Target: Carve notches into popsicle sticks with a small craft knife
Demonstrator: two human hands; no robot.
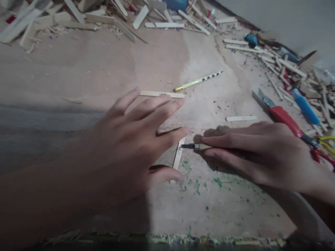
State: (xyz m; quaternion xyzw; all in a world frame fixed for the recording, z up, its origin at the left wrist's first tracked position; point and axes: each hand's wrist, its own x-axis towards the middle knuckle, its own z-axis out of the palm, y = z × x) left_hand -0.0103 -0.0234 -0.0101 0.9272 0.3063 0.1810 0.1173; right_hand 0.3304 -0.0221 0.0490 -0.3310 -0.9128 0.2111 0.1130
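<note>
My left hand [138, 132] is spread over the wooden board [157, 205], palm down. Its forefinger and thumb press near the two ends of a wooden craft stick [178, 157], pinning it flat. Between thumb and fingers, my right hand [261, 150] grips a small carving chisel [195, 146] with a metal ferrule and a pale wooden handle. The chisel's dark tip touches the middle of the pinned stick, where the wood looks scratched. Beyond my left fingertips another craft stick [162, 94] lies crosswise, its left end by the forefinger side partly covered.
A yellow pencil [199, 82] with purple dots lies farther back. A short craft stick [241, 118], a red-handled cutter [285, 120] and a blue-handled tool [305, 106] sit near my right hand. Piles of sticks and scraps [102, 21] line the back and right.
</note>
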